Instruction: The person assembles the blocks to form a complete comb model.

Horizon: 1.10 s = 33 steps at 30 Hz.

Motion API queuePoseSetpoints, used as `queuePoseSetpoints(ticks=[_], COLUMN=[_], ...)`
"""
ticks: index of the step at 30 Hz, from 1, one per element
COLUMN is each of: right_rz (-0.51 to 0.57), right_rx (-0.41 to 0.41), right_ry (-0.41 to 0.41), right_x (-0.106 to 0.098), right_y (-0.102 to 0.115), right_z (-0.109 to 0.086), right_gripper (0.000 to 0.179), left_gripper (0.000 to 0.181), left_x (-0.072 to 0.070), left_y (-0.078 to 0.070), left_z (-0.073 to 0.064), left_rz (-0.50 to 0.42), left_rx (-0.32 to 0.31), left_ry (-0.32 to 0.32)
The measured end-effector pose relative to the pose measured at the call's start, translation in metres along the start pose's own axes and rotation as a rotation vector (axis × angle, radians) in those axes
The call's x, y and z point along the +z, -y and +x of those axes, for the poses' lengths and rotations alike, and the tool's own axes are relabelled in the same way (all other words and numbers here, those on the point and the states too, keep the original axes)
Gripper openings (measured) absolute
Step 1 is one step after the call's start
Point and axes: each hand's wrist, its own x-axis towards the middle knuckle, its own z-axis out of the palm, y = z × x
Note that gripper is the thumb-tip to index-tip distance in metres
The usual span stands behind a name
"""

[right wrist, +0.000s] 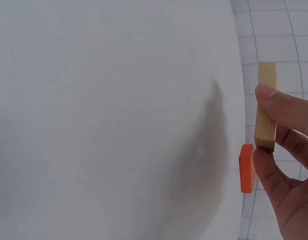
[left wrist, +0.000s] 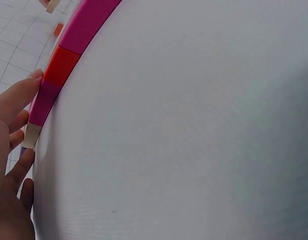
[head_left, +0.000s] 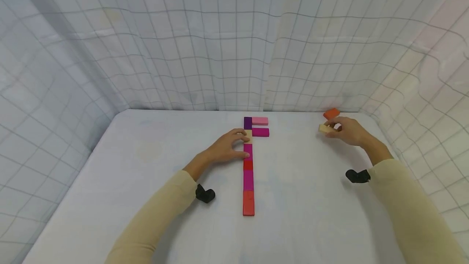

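In the head view, my right hand (head_left: pixel 348 131) pinches a small pale wooden block (right wrist: pixel 266 112) between thumb and fingers, lifted over the table's right back. Behind it lies an orange block (head_left: pixel 331 113). My left hand (head_left: pixel 225 148) is at the left side of a straight row of blocks, thumb and fingers spread along it. Its thumb tip lies at a magenta block (head_left: pixel 248 148); its other fingertips are by a cream block (head_left: pixel 249 133). A dark purple block (head_left: pixel 248 122) tops the row. Nearer me follow a red block (head_left: pixel 248 165), another magenta block (head_left: pixel 248 180) and a longer red block (head_left: pixel 248 203).
A pink block (head_left: pixel 260 121) and a magenta block (head_left: pixel 261 132) extend rightward from the row's far end. White cloth covers the table (head_left: pixel 300 199). Grid-patterned curtains (head_left: pixel 227 52) hang behind it and at both sides. Black straps (head_left: pixel 205 194) show at both wrists.
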Motion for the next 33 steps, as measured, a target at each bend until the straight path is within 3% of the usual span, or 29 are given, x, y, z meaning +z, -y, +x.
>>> queuePoseSetpoints(ticks=[9,17,25,33], right_rz=[-0.001,0.033,0.039,0.067], right_rx=[-0.079,-0.094,-0.209,-0.234], right_ry=[0.033,0.034,-0.003,0.023], right_x=[0.026,0.037,0.049,0.059], right_y=[0.017,0.026,0.039,0.058], right_z=[0.004,0.009,0.014,0.017], right_gripper=[0.034,0.033,0.031,0.032], left_gripper=[0.054,0.055,0.055,0.056], left_x=[-0.001,0.0,-0.001,-0.001], left_y=[0.001,0.0,0.0,-0.001], left_z=[0.001,0.001,0.0,0.001], left_rz=[-0.011,-0.01,-0.005,-0.005], left_rx=[0.005,0.005,-0.003,-0.007], left_ry=[-0.005,0.004,0.008,0.015])
